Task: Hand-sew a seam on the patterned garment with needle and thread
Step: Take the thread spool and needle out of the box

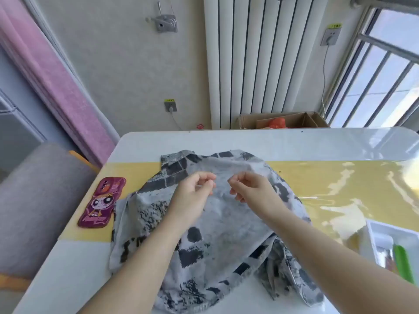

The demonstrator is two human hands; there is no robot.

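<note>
The grey garment (226, 214) with black patches lies rumpled on the white and yellow table (328, 184). Both hands hover above its upper middle, close together. My left hand (195, 196) has its fingers curled, thumb and forefinger tips pressed together as if pinching something very thin. My right hand (249, 189) is curled the same way, fingertips pinched and facing the left hand. Needle and thread are too fine to make out between the fingertips.
A maroon phone (102, 202) in a cartoon case lies on the table at the left. A white tray (371, 232) with a green object (403, 264) sits at the right edge. A grey sofa stands left; a cardboard box and a radiator are behind the table.
</note>
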